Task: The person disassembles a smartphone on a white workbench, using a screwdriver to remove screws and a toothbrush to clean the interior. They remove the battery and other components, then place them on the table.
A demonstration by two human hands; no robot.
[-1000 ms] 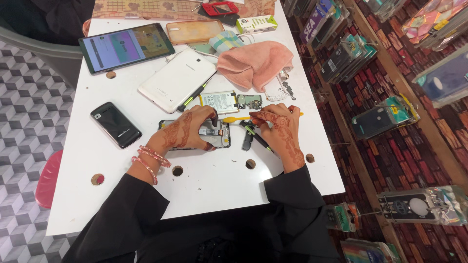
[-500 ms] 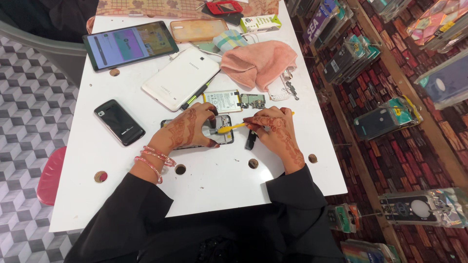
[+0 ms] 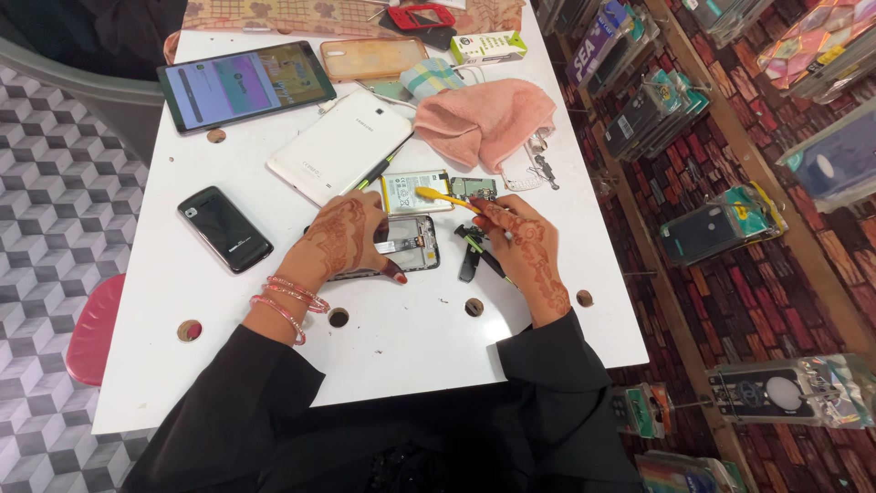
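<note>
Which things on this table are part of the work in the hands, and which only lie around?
In use: opened phone under left hand; yellow tool in right hand; battery; small circuit board.

Lying about: black phone, white tablet, dark tablet, pink cloth.

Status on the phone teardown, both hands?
Left hand pressing down on opened phone. Right hand holds yellow pry tool, tip over battery. Black tweezers beside right hand; nothing blocking.
</note>
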